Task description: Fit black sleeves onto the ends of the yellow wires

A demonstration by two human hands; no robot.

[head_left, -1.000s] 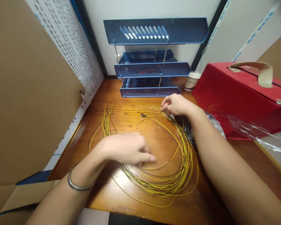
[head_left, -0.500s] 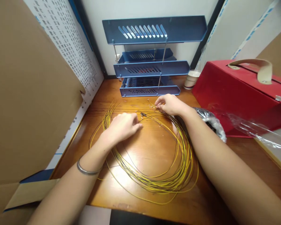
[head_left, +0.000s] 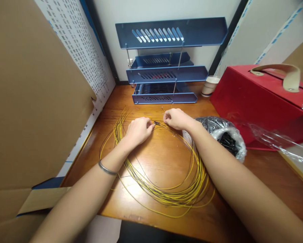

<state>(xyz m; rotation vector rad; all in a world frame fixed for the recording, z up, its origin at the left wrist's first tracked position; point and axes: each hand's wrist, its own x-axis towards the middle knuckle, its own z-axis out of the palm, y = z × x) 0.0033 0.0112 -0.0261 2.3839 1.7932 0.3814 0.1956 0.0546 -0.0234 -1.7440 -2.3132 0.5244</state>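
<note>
A big loose coil of yellow and dark wire (head_left: 172, 199) lies on the wooden table. My left hand (head_left: 139, 130) is closed in a pinch at the upper left of the coil. Its thumb and forefinger are at the dark wire ends (head_left: 157, 123) that point toward it. Just across from them, my right hand (head_left: 178, 119) has its fingers curled and pinched on yellow wire at the top of the coil. The fingertips hide how many strands it holds. Loose yellow wire tips (head_left: 125, 110) stick up at the coil's left side.
Blue stacked file trays (head_left: 164, 98) stand at the back, a paper cup (head_left: 209, 86) beside them. To the right are a red box (head_left: 257, 111) with a handle and an opened plastic bag (head_left: 239, 143) holding black pieces. Cardboard (head_left: 40, 111) walls the left side.
My left hand has moved up and right to the dark wire ends. My right hand has come down and left, closer to the left one. The view has shifted slightly.
</note>
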